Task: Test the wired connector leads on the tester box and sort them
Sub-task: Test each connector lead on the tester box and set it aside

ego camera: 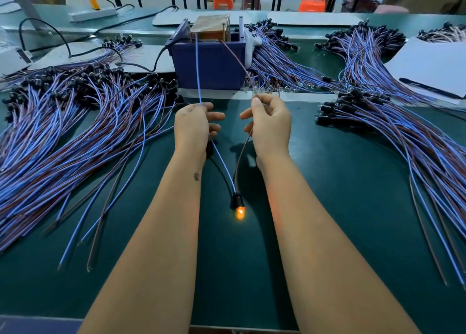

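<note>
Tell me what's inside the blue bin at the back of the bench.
A brown block sits in the blue bin, with upright metal pins on it. The blue and brown wires reach up to it. The bin's walls cover whatever lies lower.

A dark green desk (353, 182) carried it all. A blue box (209, 66) sat at the back centre. Heaps of blue-and-brown leads fanned out on the left (63, 132) and the right (403, 132). White sheets (428, 64) lay far right, and a white power strip (93, 14) far back left.
</note>
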